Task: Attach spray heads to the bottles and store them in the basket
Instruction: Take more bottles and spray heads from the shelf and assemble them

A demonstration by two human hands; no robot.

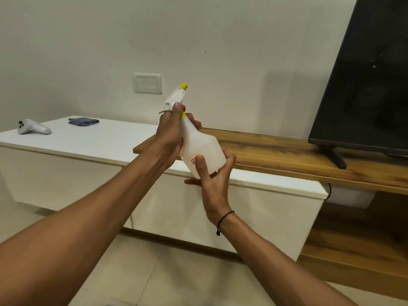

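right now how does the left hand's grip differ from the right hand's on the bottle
The left hand wraps the bottle's neck just under the spray head; the right hand cups its wide base. The left sits higher, the right lower. The right wrist wears a black cord; the left is bare. Both grip the same bottle.

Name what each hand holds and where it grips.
Left hand grips the bottle at its neck, below the spray head; right hand holds its base.

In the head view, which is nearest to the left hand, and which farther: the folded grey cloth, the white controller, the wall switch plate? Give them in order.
From the left hand, which holds the bottle's neck:
1. Wall switch plate, on the wall above it.
2. Folded grey cloth, to its left on the white cabinet top.
3. White controller, at the cabinet's far left end.
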